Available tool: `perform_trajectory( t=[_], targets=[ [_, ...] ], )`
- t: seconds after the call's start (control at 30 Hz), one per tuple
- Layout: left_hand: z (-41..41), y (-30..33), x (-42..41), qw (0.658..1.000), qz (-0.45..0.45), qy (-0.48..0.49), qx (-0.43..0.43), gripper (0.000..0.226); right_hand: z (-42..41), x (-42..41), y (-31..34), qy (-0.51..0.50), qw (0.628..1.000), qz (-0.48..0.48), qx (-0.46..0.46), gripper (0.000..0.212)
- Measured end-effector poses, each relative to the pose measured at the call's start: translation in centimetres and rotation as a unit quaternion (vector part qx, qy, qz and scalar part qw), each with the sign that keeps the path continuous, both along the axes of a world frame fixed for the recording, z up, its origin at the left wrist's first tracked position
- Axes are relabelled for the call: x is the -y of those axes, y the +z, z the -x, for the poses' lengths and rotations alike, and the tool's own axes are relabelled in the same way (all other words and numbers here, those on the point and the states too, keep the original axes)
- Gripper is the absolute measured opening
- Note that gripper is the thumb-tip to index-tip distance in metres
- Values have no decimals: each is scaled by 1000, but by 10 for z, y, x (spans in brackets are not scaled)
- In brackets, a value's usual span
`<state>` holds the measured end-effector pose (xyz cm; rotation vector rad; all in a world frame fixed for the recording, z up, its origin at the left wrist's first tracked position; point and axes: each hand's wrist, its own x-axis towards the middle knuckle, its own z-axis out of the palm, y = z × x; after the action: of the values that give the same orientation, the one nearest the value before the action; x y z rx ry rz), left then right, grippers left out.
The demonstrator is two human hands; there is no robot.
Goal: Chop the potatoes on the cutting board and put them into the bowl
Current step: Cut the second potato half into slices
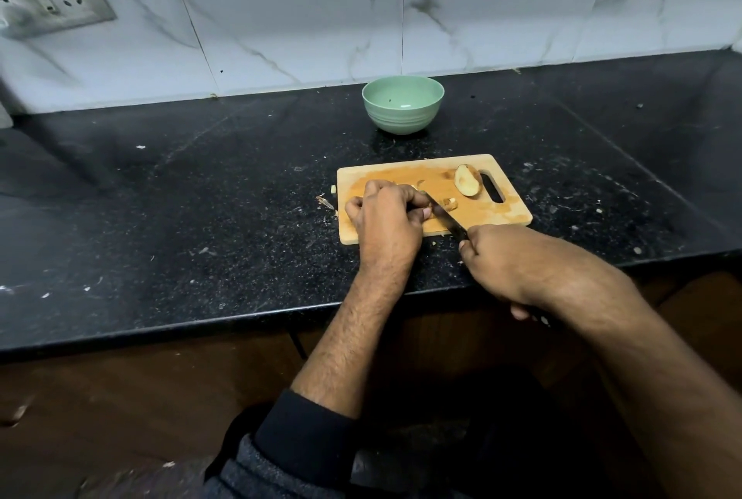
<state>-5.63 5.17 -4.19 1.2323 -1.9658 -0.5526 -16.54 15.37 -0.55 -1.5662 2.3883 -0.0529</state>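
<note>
Looking down from the head camera: wooden cutting board (pixel 433 217) lay on the black stone counter (pixel 200 197), its long axis roughly left to right, handle slot toward the right end. Left hand (pixel 385 217) rested on the board's left half, fingers curled down over a potato piece that was mostly hidden beneath them. Right hand (pixel 510 257) sat at the board's near right corner, fingers wrapped round the handle of a dark knife (pixel 445 217). Blade ran diagonally, tip pointing up and left toward the left hand's fingers, handle back toward the person. Small cut potato pieces (pixel 449 203) lay just beside the blade on its right. One potato half (pixel 467 180) lay near the slot, cut face up, long axis tilted from upper left to lower right. Green bowl (pixel 402 104) stood behind the board, near the tiled wall (nothing but a speck visible inside). A few scraps (pixel 327 201) lay on the counter off the board's left edge.
</note>
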Motion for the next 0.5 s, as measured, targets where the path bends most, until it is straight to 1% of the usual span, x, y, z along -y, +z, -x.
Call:
perform_trajectory(
  t=[0.3, 0.4, 0.5],
  targets=[
    [-1, 2, -4, 1000, 2, 4, -4, 8, -12, -32, 10, 9, 999, -41, -31, 24],
    [0, 3, -6, 1000, 14, 7, 5, 7, -14, -42, 11, 3, 999, -49, -20, 22],
    [-1, 2, -6, 1000, 16, 5, 5, 7, -14, -48, 19, -15, 998, -65, 7, 27]
  ],
)
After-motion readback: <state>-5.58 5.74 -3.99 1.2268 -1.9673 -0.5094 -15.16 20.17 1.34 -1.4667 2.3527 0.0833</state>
